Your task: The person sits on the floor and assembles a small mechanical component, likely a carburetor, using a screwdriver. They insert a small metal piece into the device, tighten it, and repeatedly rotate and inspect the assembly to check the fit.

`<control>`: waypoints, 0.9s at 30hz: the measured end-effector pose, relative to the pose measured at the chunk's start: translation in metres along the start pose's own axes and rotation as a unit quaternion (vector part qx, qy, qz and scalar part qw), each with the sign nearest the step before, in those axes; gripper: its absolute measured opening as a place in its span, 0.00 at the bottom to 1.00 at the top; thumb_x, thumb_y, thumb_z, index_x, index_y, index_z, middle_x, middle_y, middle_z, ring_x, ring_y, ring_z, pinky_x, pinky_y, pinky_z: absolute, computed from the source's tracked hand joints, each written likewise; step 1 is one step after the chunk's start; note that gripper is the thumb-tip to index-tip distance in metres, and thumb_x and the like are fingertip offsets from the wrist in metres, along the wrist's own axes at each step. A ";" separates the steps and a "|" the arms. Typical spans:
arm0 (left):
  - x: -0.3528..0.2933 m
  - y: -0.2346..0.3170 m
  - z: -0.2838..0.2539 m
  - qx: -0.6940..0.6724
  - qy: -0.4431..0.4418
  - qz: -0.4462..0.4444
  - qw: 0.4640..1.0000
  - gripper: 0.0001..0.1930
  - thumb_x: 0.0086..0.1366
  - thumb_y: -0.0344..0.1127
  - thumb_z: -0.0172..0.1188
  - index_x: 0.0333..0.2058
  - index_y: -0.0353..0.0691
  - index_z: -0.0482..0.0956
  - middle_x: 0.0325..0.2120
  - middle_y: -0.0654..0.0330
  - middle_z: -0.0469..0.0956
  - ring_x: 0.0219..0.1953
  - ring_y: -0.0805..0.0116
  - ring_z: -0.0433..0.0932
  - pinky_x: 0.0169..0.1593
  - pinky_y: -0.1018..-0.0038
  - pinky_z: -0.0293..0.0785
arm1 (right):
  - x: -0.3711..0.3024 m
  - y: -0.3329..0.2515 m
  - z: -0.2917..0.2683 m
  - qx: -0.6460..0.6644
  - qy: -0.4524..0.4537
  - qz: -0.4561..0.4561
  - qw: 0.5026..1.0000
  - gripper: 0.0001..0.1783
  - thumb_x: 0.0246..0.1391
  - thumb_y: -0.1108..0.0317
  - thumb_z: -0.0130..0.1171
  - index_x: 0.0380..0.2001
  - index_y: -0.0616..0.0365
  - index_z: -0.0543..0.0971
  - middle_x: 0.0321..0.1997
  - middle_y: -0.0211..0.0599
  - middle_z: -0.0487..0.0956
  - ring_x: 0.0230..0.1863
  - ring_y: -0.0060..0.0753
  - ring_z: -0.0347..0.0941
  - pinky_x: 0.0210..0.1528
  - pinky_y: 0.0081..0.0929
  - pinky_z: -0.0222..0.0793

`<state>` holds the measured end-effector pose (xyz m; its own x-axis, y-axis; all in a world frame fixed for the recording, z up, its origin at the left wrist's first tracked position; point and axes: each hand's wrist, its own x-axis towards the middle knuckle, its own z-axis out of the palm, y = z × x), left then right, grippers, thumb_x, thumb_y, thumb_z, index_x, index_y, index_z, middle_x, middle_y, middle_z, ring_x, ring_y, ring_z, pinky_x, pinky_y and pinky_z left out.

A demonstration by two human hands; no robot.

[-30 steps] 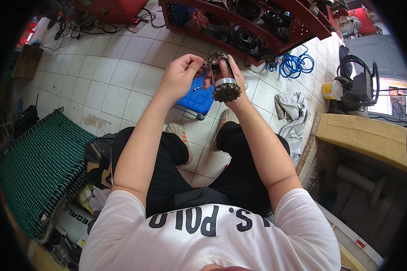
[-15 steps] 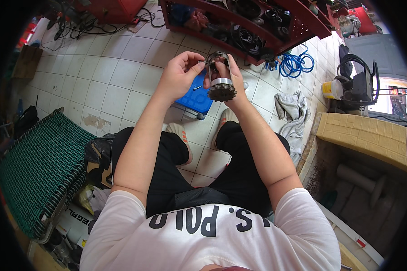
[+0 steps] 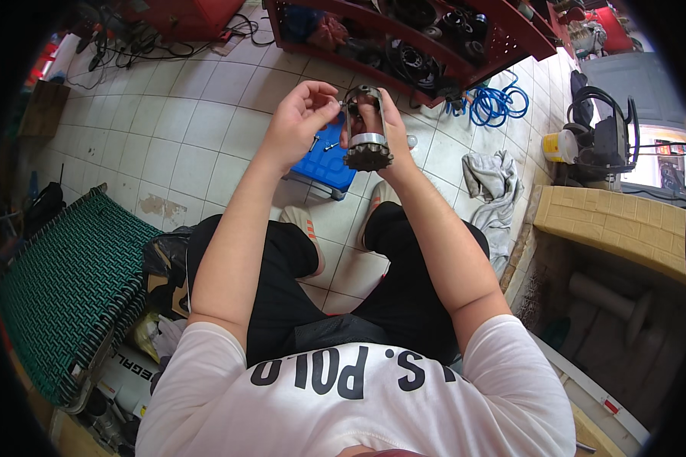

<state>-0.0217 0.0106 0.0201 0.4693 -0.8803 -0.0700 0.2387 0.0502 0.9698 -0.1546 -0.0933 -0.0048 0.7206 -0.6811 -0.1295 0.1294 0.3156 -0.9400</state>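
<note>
Right hand (image 3: 385, 126) gripping an upright toothed metal gear part (image 3: 367, 141), left hand (image 3: 301, 118) just beside it with fingertips pinched at its top, blue tray (image 3: 329, 164) on the tiled floor below both hands

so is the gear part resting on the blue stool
No, the right hand holds the gear part up in the air above the blue stool.

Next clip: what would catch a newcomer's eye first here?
At top centre, the right hand holds up a metal toothed part, while the left hand pinches at its upper end. Below them a blue tray sits on the tiled floor, with a coiled blue hose to the right.
</note>
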 end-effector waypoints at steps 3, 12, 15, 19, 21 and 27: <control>0.001 -0.006 -0.004 0.012 -0.040 0.003 0.999 0.17 0.74 0.46 0.60 0.45 0.35 0.80 0.34 0.67 0.80 0.38 0.80 0.77 0.44 0.80 0.74 | 0.002 0.001 -0.001 0.013 -0.004 0.003 1.000 0.13 0.73 0.57 0.50 0.47 0.55 0.67 0.25 0.37 0.75 0.20 0.31 0.75 0.20 0.27 0.70; 0.002 -0.003 -0.004 0.107 0.020 -0.091 0.990 0.21 0.74 0.53 0.57 0.39 0.38 0.83 0.29 0.70 0.78 0.32 0.81 0.74 0.42 0.81 0.73 | -0.005 -0.006 0.006 0.015 -0.003 0.042 0.999 0.12 0.72 0.56 0.54 0.45 0.52 0.68 0.30 0.25 0.72 0.30 0.16 0.69 0.29 0.19 0.67; 0.003 -0.005 -0.008 0.109 -0.001 -0.082 0.991 0.20 0.74 0.52 0.58 0.39 0.39 0.82 0.29 0.70 0.78 0.33 0.81 0.75 0.42 0.81 0.73 | -0.007 -0.009 0.007 0.013 0.002 0.042 0.999 0.11 0.72 0.57 0.54 0.45 0.52 0.68 0.31 0.25 0.72 0.30 0.15 0.68 0.29 0.19 0.67; 0.005 -0.013 -0.010 0.079 -0.012 -0.061 0.995 0.18 0.74 0.49 0.58 0.39 0.39 0.82 0.31 0.69 0.79 0.34 0.81 0.75 0.42 0.81 0.74 | -0.001 0.000 0.002 -0.011 -0.005 0.016 1.000 0.12 0.73 0.58 0.50 0.48 0.54 0.67 0.24 0.36 0.75 0.20 0.29 0.74 0.22 0.26 0.70; 0.004 -0.013 -0.009 0.061 -0.018 -0.061 0.996 0.16 0.74 0.48 0.59 0.40 0.39 0.81 0.31 0.69 0.79 0.35 0.81 0.76 0.43 0.81 0.74 | -0.001 0.000 0.002 -0.005 -0.003 0.024 1.000 0.12 0.73 0.58 0.50 0.48 0.54 0.67 0.25 0.36 0.75 0.20 0.29 0.74 0.22 0.27 0.70; 0.005 -0.017 -0.009 0.014 -0.022 -0.060 0.998 0.14 0.74 0.44 0.59 0.41 0.37 0.81 0.33 0.66 0.81 0.36 0.78 0.79 0.44 0.80 0.76 | 0.000 0.000 0.002 0.012 -0.005 0.021 1.000 0.10 0.72 0.62 0.50 0.48 0.54 0.66 0.25 0.38 0.75 0.20 0.30 0.75 0.22 0.29 0.73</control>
<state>-0.0158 0.0097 0.0006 0.4006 -0.8992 -0.1757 0.2672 -0.0688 0.9612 -0.1529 -0.0920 -0.0045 0.7324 -0.6607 -0.1648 0.1161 0.3596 -0.9258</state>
